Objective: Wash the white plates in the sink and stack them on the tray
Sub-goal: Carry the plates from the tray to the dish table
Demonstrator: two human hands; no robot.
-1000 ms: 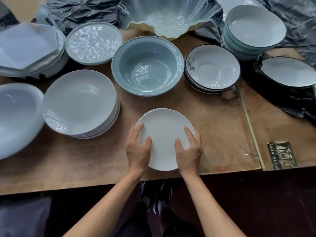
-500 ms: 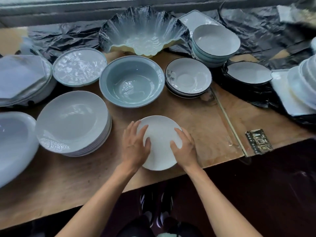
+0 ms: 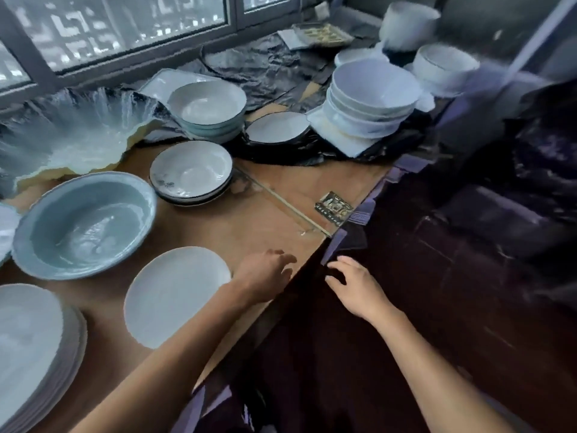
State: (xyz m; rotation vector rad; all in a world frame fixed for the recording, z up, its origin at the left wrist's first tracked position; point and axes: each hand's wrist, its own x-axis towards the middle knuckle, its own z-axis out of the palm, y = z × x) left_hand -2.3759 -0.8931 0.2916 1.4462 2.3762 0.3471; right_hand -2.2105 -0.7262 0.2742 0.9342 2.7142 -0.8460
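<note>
Both hands have let go of the white plate (image 3: 175, 295), which they were gripping by its near rim 0.5 s ago. It now lies flat on the wooden table (image 3: 274, 214), near the table's near edge, with the blue basin (image 3: 84, 223) just beyond it and a stack of white plates (image 3: 31, 348) to its left. The left hand (image 3: 265, 275) hangs over the table just right of the plate, fingers loosely spread and holding nothing. The right hand (image 3: 356, 285) is off the table's edge over the dark area to the right, fingers relaxed and also empty. The 2 hands are apart. The view has swung right, so stacked white bowls (image 3: 371, 98) now show at the far right.
</note>
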